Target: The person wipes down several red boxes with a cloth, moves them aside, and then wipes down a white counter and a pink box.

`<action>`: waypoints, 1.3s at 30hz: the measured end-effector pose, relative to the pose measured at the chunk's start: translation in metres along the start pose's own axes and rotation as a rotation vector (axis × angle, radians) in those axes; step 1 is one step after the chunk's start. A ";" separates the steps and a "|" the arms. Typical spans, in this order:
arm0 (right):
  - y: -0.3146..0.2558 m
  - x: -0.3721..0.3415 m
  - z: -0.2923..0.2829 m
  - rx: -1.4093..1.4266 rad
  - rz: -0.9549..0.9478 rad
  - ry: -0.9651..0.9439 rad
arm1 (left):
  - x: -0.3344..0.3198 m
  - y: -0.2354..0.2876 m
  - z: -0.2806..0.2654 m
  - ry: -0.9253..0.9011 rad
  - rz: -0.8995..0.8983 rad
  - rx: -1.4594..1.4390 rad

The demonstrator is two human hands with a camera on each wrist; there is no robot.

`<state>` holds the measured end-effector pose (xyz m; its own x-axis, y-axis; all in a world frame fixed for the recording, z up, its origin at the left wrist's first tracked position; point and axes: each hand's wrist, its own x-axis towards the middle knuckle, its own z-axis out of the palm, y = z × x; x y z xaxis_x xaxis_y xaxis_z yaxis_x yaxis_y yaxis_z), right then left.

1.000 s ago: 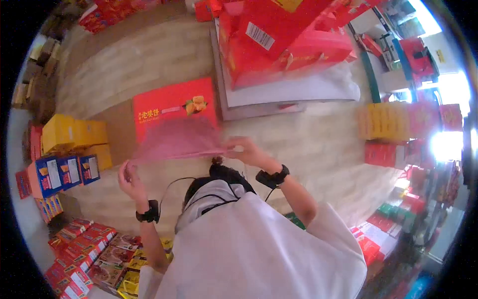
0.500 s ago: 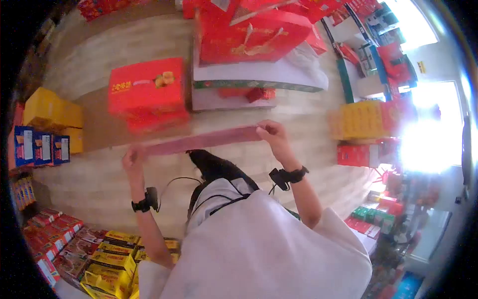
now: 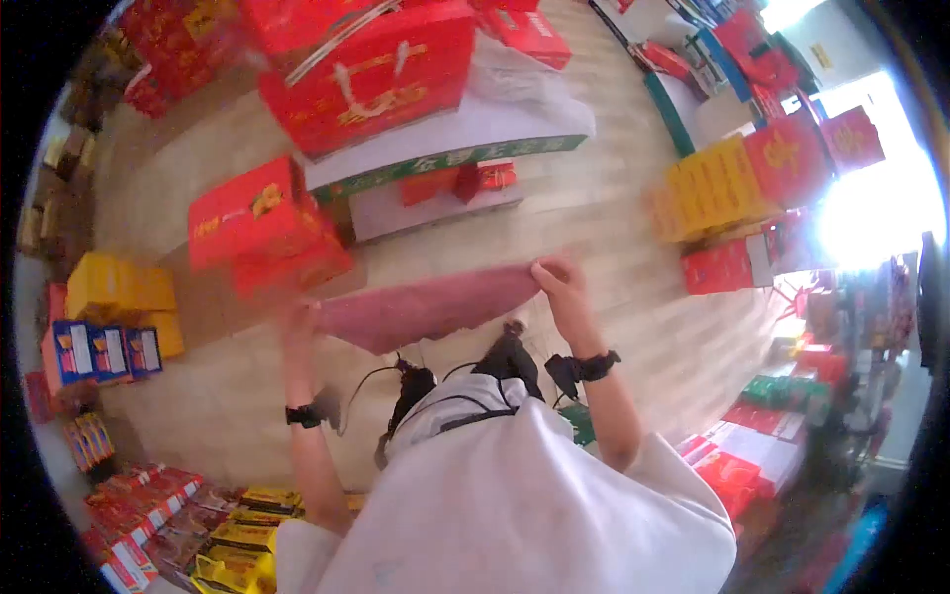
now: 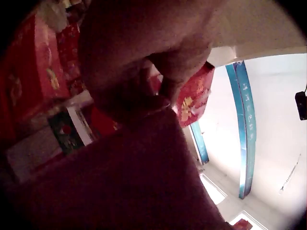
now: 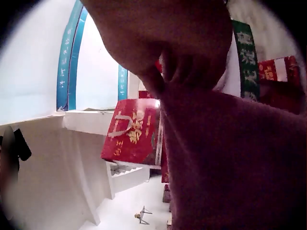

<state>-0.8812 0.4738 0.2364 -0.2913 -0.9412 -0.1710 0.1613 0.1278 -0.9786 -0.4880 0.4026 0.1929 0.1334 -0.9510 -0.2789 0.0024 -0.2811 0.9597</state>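
Note:
A purple-pink cloth [image 3: 426, 305] is stretched between both hands in front of the person's body, over the floor in the head view. My left hand [image 3: 299, 327], blurred there, pinches one end; in the left wrist view its thumb and fingers [image 4: 160, 98] meet at the cloth's corner. The opposite corner is pinched by my right hand [image 3: 566, 292], with the cloth [image 5: 230, 153] hanging down from the fingertips in the right wrist view. Between the hands the cloth's lower edge sags.
Ahead stands a white platform [image 3: 455, 148] with a green front strip, bearing red gift bags [image 3: 376, 79]. Red boxes [image 3: 247, 218] are stacked left of it. Yellow boxes [image 3: 119, 287] and blue boxes [image 3: 109, 351] stand farther left; yellow cartons [image 3: 717, 188] stand at right.
The cloth, narrow and taut half a second ago, now shows a wider face and sags. The view has turned, so the platform and red boxes appear shifted left. Both hands keep their grip.

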 end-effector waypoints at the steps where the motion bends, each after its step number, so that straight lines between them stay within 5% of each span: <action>1: -0.003 -0.001 -0.018 0.047 0.037 0.080 | 0.001 -0.003 0.032 -0.065 0.050 0.020; 3: 0.010 0.008 -0.073 0.050 0.094 0.192 | -0.002 0.004 0.102 -0.155 0.121 0.058; 6: 0.025 0.007 -0.153 0.009 0.102 0.317 | -0.027 0.017 0.231 -0.312 -0.036 0.245; 10: 0.003 0.014 -0.240 0.062 0.090 0.304 | -0.068 0.019 0.404 -0.409 -0.092 0.453; 12: -0.003 0.013 -0.275 0.133 0.064 0.337 | -0.093 0.021 0.478 -0.557 -0.015 0.276; 16: -0.017 0.042 -0.340 -0.098 -0.045 0.449 | -0.127 0.024 0.602 -0.544 0.007 0.283; 18: -0.029 0.045 -0.340 -0.140 -0.207 0.499 | -0.128 0.024 0.619 -0.594 0.028 0.276; 26: -0.072 0.105 -0.411 -0.119 -0.265 0.771 | -0.111 0.041 0.747 -0.808 0.236 0.228; 32: -0.098 0.155 -0.465 -0.327 -0.268 0.698 | -0.070 0.082 0.823 -1.008 0.396 0.319; 34: -0.110 0.177 -0.471 -0.118 -0.251 0.652 | -0.050 0.091 0.844 -1.094 0.145 0.173; 39: -0.117 0.214 -0.496 -0.069 -0.136 0.626 | -0.004 0.099 0.887 -1.218 0.312 0.264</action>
<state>-1.4299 0.4123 0.2575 -0.8035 -0.5924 -0.0590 0.0291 0.0598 -0.9978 -1.3671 0.2643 0.2576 -0.8950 -0.4450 -0.0306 -0.0786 0.0898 0.9928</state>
